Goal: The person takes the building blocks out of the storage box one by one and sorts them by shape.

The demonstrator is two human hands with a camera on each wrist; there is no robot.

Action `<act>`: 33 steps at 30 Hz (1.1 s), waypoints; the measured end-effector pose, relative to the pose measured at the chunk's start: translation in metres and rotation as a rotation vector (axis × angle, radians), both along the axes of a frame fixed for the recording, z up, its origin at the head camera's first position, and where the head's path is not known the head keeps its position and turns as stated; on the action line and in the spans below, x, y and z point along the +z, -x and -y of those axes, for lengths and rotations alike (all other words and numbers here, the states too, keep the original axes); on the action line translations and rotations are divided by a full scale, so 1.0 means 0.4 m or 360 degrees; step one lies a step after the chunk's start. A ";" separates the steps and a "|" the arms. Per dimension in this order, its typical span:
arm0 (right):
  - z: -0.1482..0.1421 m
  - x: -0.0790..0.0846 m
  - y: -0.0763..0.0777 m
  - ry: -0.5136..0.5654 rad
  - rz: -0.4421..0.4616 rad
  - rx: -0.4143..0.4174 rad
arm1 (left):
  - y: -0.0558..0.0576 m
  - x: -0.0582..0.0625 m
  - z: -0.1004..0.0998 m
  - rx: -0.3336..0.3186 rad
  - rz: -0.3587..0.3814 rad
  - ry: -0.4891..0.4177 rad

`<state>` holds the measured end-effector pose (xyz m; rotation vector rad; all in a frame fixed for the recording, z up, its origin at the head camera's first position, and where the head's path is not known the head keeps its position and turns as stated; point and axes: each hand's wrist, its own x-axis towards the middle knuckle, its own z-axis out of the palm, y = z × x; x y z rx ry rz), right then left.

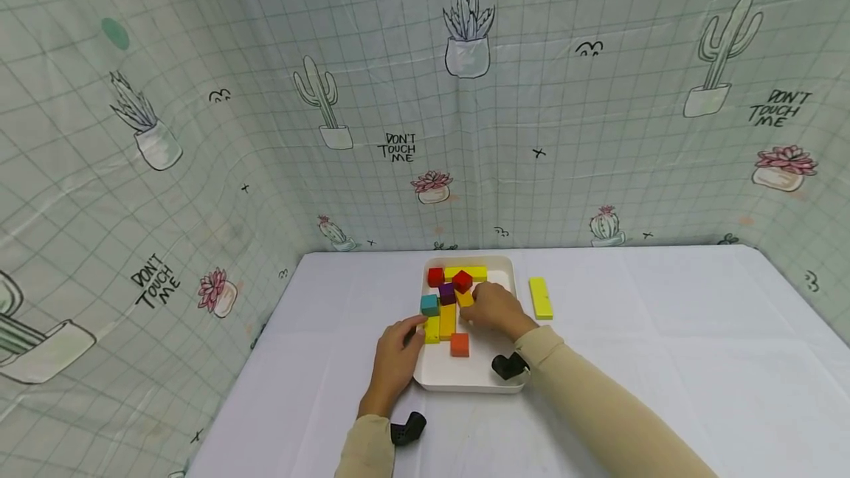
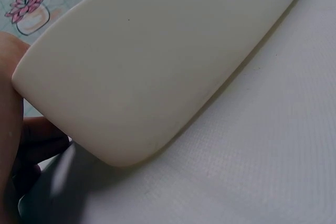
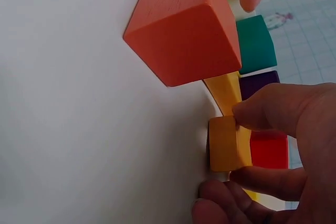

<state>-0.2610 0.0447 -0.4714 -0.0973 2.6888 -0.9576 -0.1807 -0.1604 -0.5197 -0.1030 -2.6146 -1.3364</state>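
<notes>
My right hand reaches into the white tray and pinches an orange-yellow block between thumb and finger. Beside it, in the head view, lie a purple cube, a red cube turned cornerwise and another orange-yellow block. My left hand grips the tray's left side, with fingertips at the rim and other fingers curled against the outer wall. Near those fingertips are a yellow block and a teal cube. An orange cube sits apart, closer to me.
Another red cube and a long yellow block lie at the tray's far end. Outside, right of the tray, a yellow block rests on the white-covered table. A printed cloth hangs behind.
</notes>
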 end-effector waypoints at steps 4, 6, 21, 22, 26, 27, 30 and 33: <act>-0.004 -0.001 0.001 -0.0025 -0.0030 -0.0001 | 0.000 0.000 -0.001 -0.0002 -0.0005 -0.0004; -0.006 -0.001 0.001 -0.0044 -0.0043 -0.0007 | -0.001 0.001 -0.003 0.0004 0.0001 -0.0006; -0.020 0.004 0.003 -0.0235 -0.0139 -0.0008 | 0.006 0.005 -0.008 -0.0020 0.0001 0.0025; -0.020 0.007 0.002 -0.0232 -0.0143 -0.0010 | 0.005 0.005 -0.007 -0.0019 0.0005 0.0031; -0.024 0.018 0.001 -0.0152 -0.0164 -0.0021 | 0.002 0.005 -0.005 -0.0009 0.0019 0.0028; -0.024 0.019 0.001 -0.0115 -0.0162 -0.0025 | 0.001 0.005 -0.004 -0.0003 0.0024 0.0022; -0.026 0.017 0.003 -0.0015 -0.0153 -0.0033 | -0.001 0.005 -0.004 0.0007 0.0024 -0.0001; -0.030 0.010 0.006 0.0032 -0.0154 -0.0039 | -0.001 0.003 -0.002 0.0012 0.0029 -0.0008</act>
